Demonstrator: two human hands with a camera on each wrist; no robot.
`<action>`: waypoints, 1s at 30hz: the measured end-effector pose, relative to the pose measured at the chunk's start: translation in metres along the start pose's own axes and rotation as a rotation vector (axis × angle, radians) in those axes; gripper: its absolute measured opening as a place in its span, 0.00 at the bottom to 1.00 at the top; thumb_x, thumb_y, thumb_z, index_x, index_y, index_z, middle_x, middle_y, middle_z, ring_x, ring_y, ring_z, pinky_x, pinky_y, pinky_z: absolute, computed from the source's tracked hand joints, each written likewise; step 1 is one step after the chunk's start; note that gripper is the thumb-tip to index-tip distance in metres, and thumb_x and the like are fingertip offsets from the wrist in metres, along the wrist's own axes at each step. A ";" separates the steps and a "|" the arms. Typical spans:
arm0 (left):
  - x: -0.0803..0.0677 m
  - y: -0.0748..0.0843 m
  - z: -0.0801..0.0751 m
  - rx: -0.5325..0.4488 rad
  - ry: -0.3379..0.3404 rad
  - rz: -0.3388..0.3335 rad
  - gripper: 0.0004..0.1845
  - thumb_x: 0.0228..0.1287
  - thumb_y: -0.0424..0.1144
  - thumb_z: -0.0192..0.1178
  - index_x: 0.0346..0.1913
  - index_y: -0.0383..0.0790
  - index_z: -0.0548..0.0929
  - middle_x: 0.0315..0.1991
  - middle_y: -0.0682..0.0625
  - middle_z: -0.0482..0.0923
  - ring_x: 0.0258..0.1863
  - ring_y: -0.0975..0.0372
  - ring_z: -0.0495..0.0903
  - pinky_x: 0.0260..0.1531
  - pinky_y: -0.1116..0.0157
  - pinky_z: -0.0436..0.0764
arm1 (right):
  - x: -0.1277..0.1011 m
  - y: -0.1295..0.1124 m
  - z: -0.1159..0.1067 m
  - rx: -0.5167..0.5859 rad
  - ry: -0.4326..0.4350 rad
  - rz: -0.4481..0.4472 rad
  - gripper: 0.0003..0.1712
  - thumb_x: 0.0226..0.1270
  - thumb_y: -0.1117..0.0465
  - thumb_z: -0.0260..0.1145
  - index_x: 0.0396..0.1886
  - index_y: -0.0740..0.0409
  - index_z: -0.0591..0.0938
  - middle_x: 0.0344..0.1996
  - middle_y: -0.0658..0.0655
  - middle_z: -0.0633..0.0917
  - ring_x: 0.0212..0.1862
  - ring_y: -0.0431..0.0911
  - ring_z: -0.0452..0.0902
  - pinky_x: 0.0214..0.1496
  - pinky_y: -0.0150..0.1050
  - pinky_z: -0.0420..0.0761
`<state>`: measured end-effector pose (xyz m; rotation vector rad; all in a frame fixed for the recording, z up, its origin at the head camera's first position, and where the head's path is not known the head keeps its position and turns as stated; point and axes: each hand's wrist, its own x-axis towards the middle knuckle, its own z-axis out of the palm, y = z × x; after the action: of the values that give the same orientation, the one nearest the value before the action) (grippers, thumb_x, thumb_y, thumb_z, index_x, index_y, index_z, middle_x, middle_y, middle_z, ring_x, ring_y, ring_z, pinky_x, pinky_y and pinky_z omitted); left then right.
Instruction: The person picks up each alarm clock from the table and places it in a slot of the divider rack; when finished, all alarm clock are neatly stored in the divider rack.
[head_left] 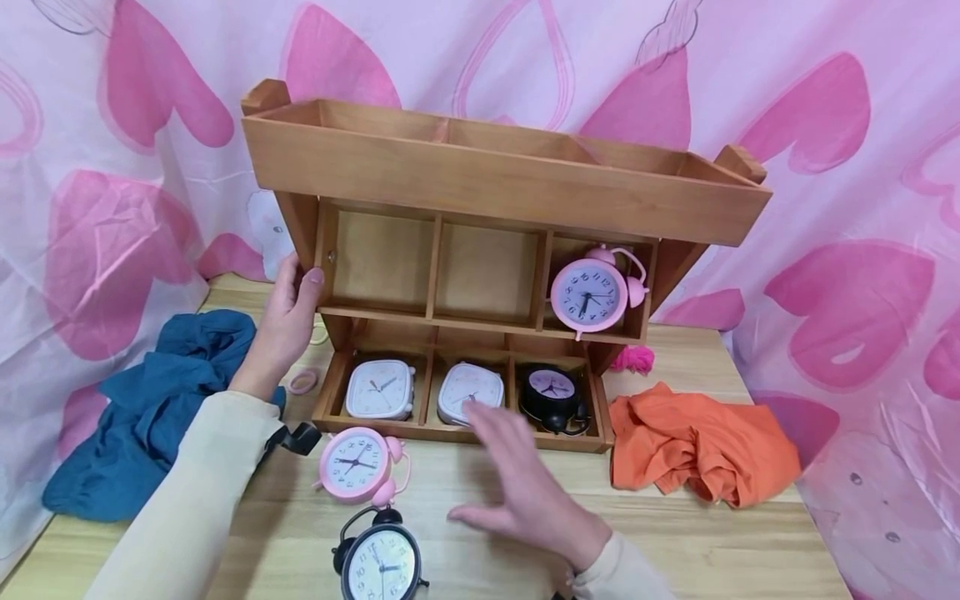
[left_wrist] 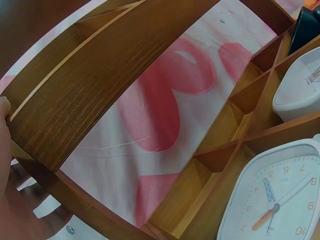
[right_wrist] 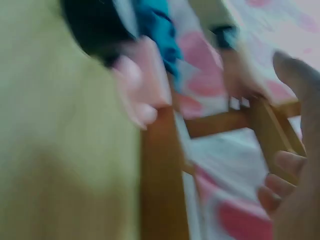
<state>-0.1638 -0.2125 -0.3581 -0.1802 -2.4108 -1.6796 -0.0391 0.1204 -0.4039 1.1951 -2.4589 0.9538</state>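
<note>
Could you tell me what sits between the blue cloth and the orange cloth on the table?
In the head view, the wooden shelf's bottom row with three clocks.

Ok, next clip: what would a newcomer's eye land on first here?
The tiered wooden organizer at the middle of the table, its left side held by the left hand. Its front row holds two white square clocks and a black clock, with a pink twin-bell alarm clock in the middle row's right cell. The right hand hovers open in front, beside another pink alarm clock on the table.

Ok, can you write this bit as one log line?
left hand: holds shelf side | right hand: open, above table | pink clock: on table
</note>
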 end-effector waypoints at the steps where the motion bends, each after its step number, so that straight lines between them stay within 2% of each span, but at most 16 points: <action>1: 0.000 0.000 0.000 -0.001 0.001 -0.002 0.31 0.79 0.52 0.40 0.79 0.51 0.46 0.77 0.44 0.52 0.75 0.47 0.55 0.71 0.39 0.59 | -0.004 -0.004 0.008 0.020 -0.067 0.026 0.65 0.48 0.37 0.75 0.78 0.60 0.53 0.75 0.58 0.60 0.73 0.55 0.57 0.75 0.55 0.61; 3: 0.001 0.000 0.000 -0.003 0.001 -0.005 0.31 0.79 0.52 0.40 0.79 0.50 0.46 0.77 0.43 0.52 0.74 0.47 0.55 0.71 0.40 0.59 | -0.012 -0.010 0.023 0.056 -0.167 0.044 0.69 0.45 0.36 0.77 0.79 0.56 0.50 0.76 0.55 0.58 0.74 0.52 0.56 0.73 0.55 0.64; 5: 0.001 0.000 -0.001 -0.004 0.002 -0.007 0.31 0.79 0.52 0.39 0.79 0.50 0.46 0.77 0.43 0.52 0.75 0.47 0.55 0.71 0.40 0.58 | -0.018 -0.015 0.036 0.101 -0.268 0.056 0.69 0.46 0.35 0.76 0.80 0.51 0.47 0.77 0.52 0.57 0.75 0.50 0.54 0.73 0.54 0.65; 10: 0.000 0.001 -0.001 -0.001 0.009 -0.011 0.31 0.79 0.52 0.39 0.79 0.51 0.46 0.77 0.44 0.52 0.74 0.47 0.55 0.71 0.40 0.58 | -0.026 -0.027 0.060 0.227 -0.531 0.077 0.61 0.56 0.33 0.70 0.80 0.42 0.45 0.75 0.46 0.57 0.74 0.41 0.51 0.73 0.45 0.66; 14: 0.000 0.001 -0.001 0.003 0.004 -0.018 0.32 0.79 0.53 0.39 0.79 0.51 0.46 0.77 0.44 0.52 0.75 0.47 0.55 0.71 0.40 0.58 | -0.024 -0.031 0.072 0.273 -0.676 0.097 0.57 0.59 0.35 0.68 0.79 0.41 0.46 0.75 0.43 0.56 0.72 0.37 0.52 0.71 0.39 0.67; 17: 0.000 0.000 -0.001 0.003 0.002 -0.020 0.32 0.79 0.52 0.39 0.79 0.51 0.45 0.77 0.43 0.51 0.75 0.47 0.54 0.71 0.40 0.58 | -0.022 -0.032 0.077 0.222 -0.715 0.081 0.57 0.59 0.33 0.66 0.79 0.42 0.47 0.76 0.43 0.54 0.72 0.37 0.51 0.71 0.36 0.67; 21: 0.001 0.000 -0.001 0.005 0.003 -0.018 0.31 0.79 0.52 0.39 0.79 0.51 0.45 0.77 0.43 0.51 0.75 0.47 0.54 0.71 0.40 0.58 | -0.017 -0.033 0.084 0.185 -0.714 0.063 0.59 0.59 0.30 0.64 0.80 0.43 0.44 0.77 0.44 0.52 0.73 0.37 0.50 0.73 0.36 0.63; 26: 0.002 0.000 -0.001 0.003 0.001 -0.014 0.32 0.79 0.52 0.39 0.79 0.51 0.46 0.77 0.44 0.51 0.75 0.48 0.55 0.71 0.40 0.58 | -0.012 -0.032 0.089 0.179 -0.731 0.086 0.59 0.57 0.28 0.63 0.79 0.39 0.43 0.76 0.40 0.53 0.73 0.36 0.51 0.74 0.36 0.63; 30: 0.001 0.000 -0.001 0.008 0.000 -0.018 0.32 0.79 0.52 0.39 0.79 0.51 0.45 0.77 0.44 0.51 0.75 0.47 0.55 0.71 0.40 0.58 | -0.012 -0.031 0.088 0.211 -0.744 0.126 0.56 0.56 0.28 0.64 0.78 0.34 0.47 0.74 0.37 0.57 0.71 0.36 0.53 0.71 0.37 0.66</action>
<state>-0.1646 -0.2131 -0.3573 -0.1584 -2.4257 -1.6771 -0.0026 0.0560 -0.4625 1.7308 -3.0813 0.9361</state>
